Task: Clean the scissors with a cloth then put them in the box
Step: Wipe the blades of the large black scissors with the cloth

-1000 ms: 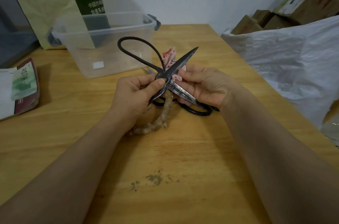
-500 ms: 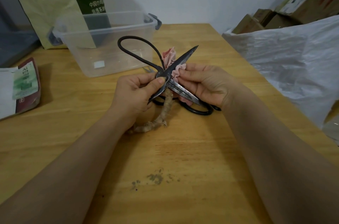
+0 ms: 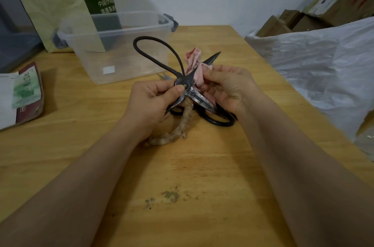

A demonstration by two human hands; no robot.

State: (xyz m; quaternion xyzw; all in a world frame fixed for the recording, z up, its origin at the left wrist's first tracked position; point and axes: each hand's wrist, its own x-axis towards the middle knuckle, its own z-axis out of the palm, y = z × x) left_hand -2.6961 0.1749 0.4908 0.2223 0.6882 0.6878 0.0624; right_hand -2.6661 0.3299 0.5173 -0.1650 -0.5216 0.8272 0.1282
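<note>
Scissors [image 3: 183, 82] spread open in both hands, pink cloth [image 3: 195, 68] pinched on blade

The left forearm [image 3: 81, 176] and the right forearm [image 3: 293, 155] are bare, are stretched forward from the lower corners, and are brought together toward the middle. The left hand [image 3: 151, 103] is shown with its thumb side up. Its fingers are curled, and its thumb [image 3: 176, 90] is pressed beside the pivot of the scissors [image 3: 181, 82], which are gripped in this way. The right hand [image 3: 232, 88] is held just beside it, slightly higher, with the wrist bent inward. The cloth [image 3: 193, 60] is pinched by its thumb and fingertips [image 3: 212, 71] against one blade.
</note>
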